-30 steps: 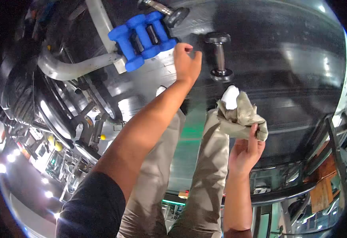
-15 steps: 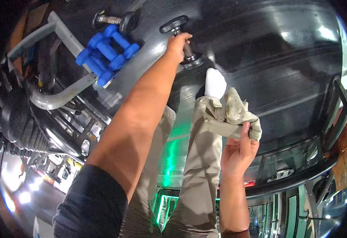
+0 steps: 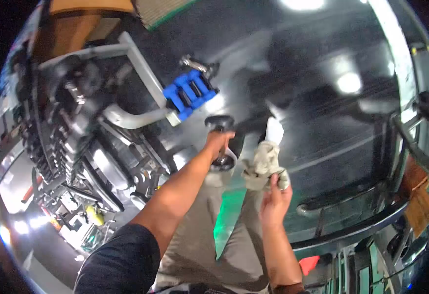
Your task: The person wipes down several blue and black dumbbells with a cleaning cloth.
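Note:
My left hand (image 3: 219, 143) is wrapped round the handle of a black dumbbell (image 3: 220, 121), one end of it above the fist and the other below. The dumbbell hangs in front of my left leg. In my right hand (image 3: 275, 201) a crumpled beige-grey cloth (image 3: 264, 164) is pinched between thumb and fingers. This cloth lies against my right lower leg, just behind my white-covered foot (image 3: 274, 131). Ahead of my left hand, several blue dumbbells (image 3: 190, 93) lie side by side on the dark floor.
Beside the blue dumbbells stands a grey metal frame (image 3: 146, 68). Another dumbbell (image 3: 197, 64) with a shiny handle lies behind them. Gym equipment with pale padding (image 3: 107, 166) fills the left side. A dark curved rail (image 3: 356, 231) runs along the lower right.
My left hand has brought the dumbbell off the floor and back towards my legs. The right hand still grips the cloth. The view has shifted, showing more floor ahead.

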The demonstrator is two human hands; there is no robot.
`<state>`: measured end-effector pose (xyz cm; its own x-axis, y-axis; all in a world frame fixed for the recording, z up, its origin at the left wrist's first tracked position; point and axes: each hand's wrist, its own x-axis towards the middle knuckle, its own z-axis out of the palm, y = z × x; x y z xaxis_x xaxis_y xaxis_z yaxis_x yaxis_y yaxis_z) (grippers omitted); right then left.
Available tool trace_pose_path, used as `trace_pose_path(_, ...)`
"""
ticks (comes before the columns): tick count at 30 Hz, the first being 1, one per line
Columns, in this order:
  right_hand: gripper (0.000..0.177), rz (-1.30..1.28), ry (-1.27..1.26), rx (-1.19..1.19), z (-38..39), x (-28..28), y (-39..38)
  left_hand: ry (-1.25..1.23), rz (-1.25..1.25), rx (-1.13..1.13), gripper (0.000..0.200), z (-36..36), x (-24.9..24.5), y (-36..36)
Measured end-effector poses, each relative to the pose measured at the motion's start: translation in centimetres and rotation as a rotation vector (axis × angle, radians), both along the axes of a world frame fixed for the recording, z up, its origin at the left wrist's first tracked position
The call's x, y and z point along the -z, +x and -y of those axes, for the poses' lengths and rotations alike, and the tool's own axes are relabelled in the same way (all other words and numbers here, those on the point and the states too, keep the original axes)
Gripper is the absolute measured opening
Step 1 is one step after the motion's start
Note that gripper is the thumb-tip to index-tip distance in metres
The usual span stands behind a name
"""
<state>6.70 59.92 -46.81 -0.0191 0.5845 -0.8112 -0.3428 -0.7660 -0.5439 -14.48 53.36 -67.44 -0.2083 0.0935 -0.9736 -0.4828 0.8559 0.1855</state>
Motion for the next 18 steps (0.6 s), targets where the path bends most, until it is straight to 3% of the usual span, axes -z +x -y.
trace_pose_path(2, 0.029, -0.052, 0.041, -0.103, 0.2, -6.2, -0.6, 0.038, -0.085, 0.043, 0.029, 1.9, -7.5, -1.5)
trace_pose_path(3, 0.03, -0.064, 0.041, -0.157, 0.6, -10.2, -0.9, 0.134, -0.045, -0.052, 0.026, 2.7, -12.5, -2.4)
trace_pose_path(5, 0.033, -0.107, 0.085, -0.231, 0.0, -18.1, -1.9, 0.151, -0.101, -0.05, 0.026, 6.0, -18.1, -4.1)
trace_pose_path(7, 0.036, -0.178, 0.146, -0.279, 0.1, -26.0, -2.5, 0.195, -0.251, 0.108, 0.022, 8.1, -25.6, -5.7)
trace_pose_path(9, 0.042, -0.304, 0.157, -0.311, 1.0, -30.2, -1.6, 0.335, -0.293, 0.007, 0.009, 8.6, -35.1, -6.3)
trace_pose_path(14, 0.056, -0.548, 0.072, -0.395, 1.2, -42.0, -1.9, 0.422, -0.423, -0.007, 0.005, 12.0, -52.4, -7.1)
trace_pose_path(16, 0.068, -0.629, 0.16, -0.482, 0.7, -46.0, -3.1, 0.572, -0.545, 0.044, 0.01, 13.4, -55.8, -7.6)
trace_pose_path(18, 0.078, -0.637, 0.277, -0.544, 0.8, -49.1, -4.4, 0.766, -0.8, 0.232, 0.03, 14.9, -58.5, -7.6)
